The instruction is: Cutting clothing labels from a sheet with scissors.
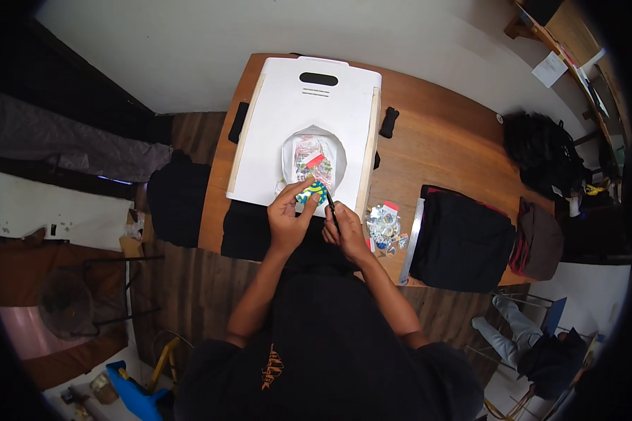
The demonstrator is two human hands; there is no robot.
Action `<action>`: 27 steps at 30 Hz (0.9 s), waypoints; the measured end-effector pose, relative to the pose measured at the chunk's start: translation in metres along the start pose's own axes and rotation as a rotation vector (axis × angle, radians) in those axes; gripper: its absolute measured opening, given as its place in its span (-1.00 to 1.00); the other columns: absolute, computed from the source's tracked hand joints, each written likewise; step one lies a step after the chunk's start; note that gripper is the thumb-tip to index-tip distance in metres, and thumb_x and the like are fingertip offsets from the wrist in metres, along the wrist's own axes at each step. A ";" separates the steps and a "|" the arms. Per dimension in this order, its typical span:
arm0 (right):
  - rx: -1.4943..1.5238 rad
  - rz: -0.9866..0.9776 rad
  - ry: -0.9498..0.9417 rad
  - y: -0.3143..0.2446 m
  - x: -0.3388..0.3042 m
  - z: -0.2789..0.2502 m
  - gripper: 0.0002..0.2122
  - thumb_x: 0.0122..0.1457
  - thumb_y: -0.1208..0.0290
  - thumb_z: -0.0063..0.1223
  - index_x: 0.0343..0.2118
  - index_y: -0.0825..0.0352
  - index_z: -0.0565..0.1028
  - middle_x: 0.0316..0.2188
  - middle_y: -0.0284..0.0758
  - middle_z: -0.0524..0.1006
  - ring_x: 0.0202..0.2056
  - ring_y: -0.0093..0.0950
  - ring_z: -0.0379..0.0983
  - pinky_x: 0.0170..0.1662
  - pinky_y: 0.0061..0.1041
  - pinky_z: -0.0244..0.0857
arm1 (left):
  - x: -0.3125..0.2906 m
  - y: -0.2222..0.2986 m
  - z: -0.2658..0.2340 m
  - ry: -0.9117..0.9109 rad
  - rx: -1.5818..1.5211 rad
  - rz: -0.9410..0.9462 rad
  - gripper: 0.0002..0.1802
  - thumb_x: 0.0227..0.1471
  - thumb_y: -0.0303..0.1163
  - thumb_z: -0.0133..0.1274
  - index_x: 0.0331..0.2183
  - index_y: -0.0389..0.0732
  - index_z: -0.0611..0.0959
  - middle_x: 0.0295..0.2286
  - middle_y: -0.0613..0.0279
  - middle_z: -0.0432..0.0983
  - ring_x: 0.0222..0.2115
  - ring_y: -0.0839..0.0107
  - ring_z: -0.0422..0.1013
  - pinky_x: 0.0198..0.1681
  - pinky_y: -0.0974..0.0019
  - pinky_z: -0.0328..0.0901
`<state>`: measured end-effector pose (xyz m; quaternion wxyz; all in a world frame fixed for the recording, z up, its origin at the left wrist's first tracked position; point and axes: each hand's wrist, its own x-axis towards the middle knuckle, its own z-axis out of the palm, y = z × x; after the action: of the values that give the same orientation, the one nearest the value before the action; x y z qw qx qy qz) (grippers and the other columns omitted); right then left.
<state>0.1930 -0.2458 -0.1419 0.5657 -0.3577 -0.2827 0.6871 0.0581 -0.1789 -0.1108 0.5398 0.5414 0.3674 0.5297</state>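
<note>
My left hand (288, 217) pinches a small rounded piece patterned in blue, green and yellow (312, 194), near the front edge of a white board. Against the right side of this piece is a slim black tool (331, 201), gripped in my right hand (345, 232); its tip is too small to make out. The white board (274, 126) has a handle slot at its far end and a large round recess (338, 172) just beyond my hands. Inside the recess lies a pile of printed pieces (313, 156) with a red strip on it.
On the wooden table (442, 140), right of my hands, are shiny cut-outs (383, 224), a metal ruler (413, 242) and folded black cloth (460, 238). Beyond stand a brown-grey bag (538, 238) and a black backpack (544, 154). Another person (541, 351) is at lower right.
</note>
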 end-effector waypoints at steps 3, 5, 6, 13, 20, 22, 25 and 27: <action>-0.013 0.004 0.005 -0.002 -0.002 0.001 -0.62 0.47 0.06 -0.36 -0.34 0.28 0.31 -0.78 -0.57 0.07 -0.77 -0.70 -0.09 -0.63 -0.64 -0.10 | -0.001 -0.003 0.000 0.017 -0.041 -0.033 -0.64 0.07 -0.71 0.16 -0.04 -0.47 0.61 -0.13 0.04 0.54 -0.11 0.43 0.46 0.00 0.41 0.34; -0.016 0.005 0.017 -0.004 -0.003 0.001 -0.62 0.47 0.05 -0.36 -0.34 0.28 0.31 -0.78 -0.57 0.07 -0.77 -0.70 -0.09 -0.63 -0.63 -0.10 | -0.001 0.000 0.001 0.013 -0.032 -0.031 -0.64 0.07 -0.71 0.16 -0.04 -0.47 0.61 -0.13 0.04 0.54 -0.11 0.43 0.46 0.00 0.41 0.34; -0.022 0.010 0.016 -0.004 -0.003 0.001 -0.62 0.47 0.05 -0.36 -0.34 0.28 0.31 -0.77 -0.56 0.07 -0.76 -0.70 -0.09 -0.63 -0.63 -0.10 | -0.001 0.001 0.001 0.010 -0.024 -0.028 -0.64 0.07 -0.71 0.16 -0.04 -0.48 0.60 -0.13 0.04 0.54 -0.11 0.43 0.46 0.00 0.42 0.34; -0.040 -0.020 0.016 -0.004 -0.003 0.000 -0.61 0.47 0.04 -0.35 -0.34 0.27 0.31 -0.77 -0.56 0.08 -0.75 -0.70 -0.07 -0.62 -0.64 -0.09 | -0.002 0.000 0.004 -0.002 -0.014 -0.005 -0.61 0.09 -0.72 0.13 0.00 -0.50 0.57 -0.15 0.06 0.52 -0.13 0.47 0.45 -0.02 0.44 0.34; -0.014 -0.030 0.005 -0.001 -0.001 -0.002 -0.61 0.47 0.04 -0.36 -0.34 0.27 0.31 -0.77 -0.57 0.08 -0.76 -0.71 -0.08 -0.63 -0.63 -0.09 | -0.001 0.000 0.003 0.011 -0.040 -0.013 -0.63 0.07 -0.70 0.16 -0.03 -0.48 0.60 -0.13 0.06 0.54 -0.11 0.44 0.46 -0.01 0.43 0.34; -0.025 -0.021 0.014 -0.002 -0.003 0.000 -0.62 0.47 0.04 -0.36 -0.34 0.27 0.31 -0.77 -0.57 0.08 -0.76 -0.71 -0.09 -0.63 -0.63 -0.10 | -0.001 0.000 0.003 0.014 -0.048 -0.017 -0.63 0.08 -0.70 0.16 -0.03 -0.47 0.60 -0.13 0.06 0.54 -0.11 0.44 0.46 -0.01 0.43 0.34; -0.024 -0.018 0.003 0.000 -0.002 -0.002 -0.61 0.47 0.04 -0.36 -0.34 0.27 0.31 -0.77 -0.57 0.08 -0.76 -0.71 -0.09 -0.63 -0.63 -0.11 | -0.001 0.000 0.003 -0.001 -0.029 -0.019 -0.63 0.08 -0.70 0.16 -0.03 -0.47 0.60 -0.13 0.06 0.53 -0.11 0.44 0.46 -0.01 0.43 0.34; -0.023 -0.017 0.005 -0.001 -0.002 -0.002 -0.61 0.46 0.03 -0.36 -0.34 0.27 0.31 -0.77 -0.56 0.07 -0.76 -0.71 -0.09 -0.63 -0.63 -0.11 | -0.002 0.001 0.004 -0.011 -0.033 -0.018 -0.62 0.10 -0.72 0.12 0.00 -0.50 0.57 -0.13 0.04 0.52 -0.10 0.45 0.45 0.00 0.43 0.34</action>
<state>0.1958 -0.2480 -0.1415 0.5679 -0.3636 -0.2922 0.6782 0.0612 -0.1816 -0.1093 0.5555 0.5318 0.3606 0.5279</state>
